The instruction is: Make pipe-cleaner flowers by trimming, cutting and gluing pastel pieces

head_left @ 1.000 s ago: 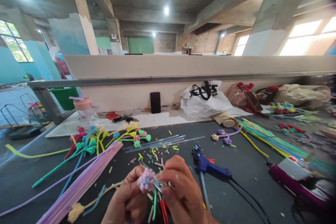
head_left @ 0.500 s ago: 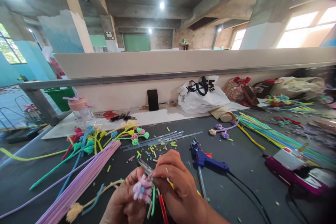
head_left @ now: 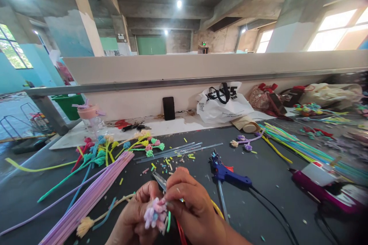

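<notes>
Got my left hand (head_left: 132, 220) pinching this soft, squishy pipe-cleaner flower (head_left: 154, 214) low over the table while my right hand (head_left: 191, 208) grips the scissors (head_left: 160, 179), so I'd hold it by the wiry stem.

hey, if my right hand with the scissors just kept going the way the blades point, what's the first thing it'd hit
Probably the scattered colored clippings just past the scissors in your right hand, then the thin clear sticks on the table. Depth is hard to judge, so the blades might pass above them.
</notes>
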{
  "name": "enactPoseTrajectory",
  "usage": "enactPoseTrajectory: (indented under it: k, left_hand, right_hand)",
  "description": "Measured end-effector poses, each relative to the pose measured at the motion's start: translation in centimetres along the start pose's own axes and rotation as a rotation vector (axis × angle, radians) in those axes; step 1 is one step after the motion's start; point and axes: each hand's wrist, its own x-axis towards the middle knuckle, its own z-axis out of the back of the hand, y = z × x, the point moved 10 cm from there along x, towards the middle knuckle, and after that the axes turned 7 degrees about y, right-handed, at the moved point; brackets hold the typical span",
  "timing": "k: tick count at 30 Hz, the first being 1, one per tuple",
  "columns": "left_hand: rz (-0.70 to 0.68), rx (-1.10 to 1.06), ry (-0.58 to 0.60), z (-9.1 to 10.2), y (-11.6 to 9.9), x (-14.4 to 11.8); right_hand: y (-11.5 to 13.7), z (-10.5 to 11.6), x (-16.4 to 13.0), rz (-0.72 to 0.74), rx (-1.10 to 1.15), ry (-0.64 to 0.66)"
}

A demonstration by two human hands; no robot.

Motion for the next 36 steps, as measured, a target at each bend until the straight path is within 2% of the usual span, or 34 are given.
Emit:
enactPoseTrajectory:
  k: [4, 9, 15, 18, 22, 29, 32, 36]
  left_hand:
    - [0.016, 0.046, -0.071, 0.2, -0.5, -0.3]
    - [-0.045, 0.119, -0.108, -0.1, -1.6, -0.4]
    - [-0.038, 0.178, -0.140, 0.0, -1.5, -0.4]
    - [-0.051, 0.171, -0.158, -0.1, -1.7, -0.4]
    - [-0.010, 0.203, -0.142, 0.1, -1.3, -0.3]
    - [0.065, 0.225, -0.017, 0.2, -0.5, -0.3]
    - [0.110, 0.244, -0.045, 0.3, -0.2, -0.4]
    - [0.134, 0.282, -0.097, 0.4, -0.3, -0.4]
  right_hand:
    - [-0.1, -0.1, 0.0, -0.050, -0.028, 0.009]
    - [1.2, 0.2, -0.2, 0.010, -0.149, -0.037]
    - [1.9, 0.3, -0.4, 0.046, -0.252, -0.042]
    - [1.4, 0.2, -0.3, 0.027, -0.178, -0.005]
    - [-0.2, 0.8, -0.2, -0.071, 0.011, -0.001]
    - [-0.5, -0.7, 1.2, -0.099, 0.086, 0.251]
    - [-0.7, -1.1, 1.4, -0.132, 0.092, 0.347]
    - [-1.1, -1.0, 1.0, -0.134, -0.067, 0.384]
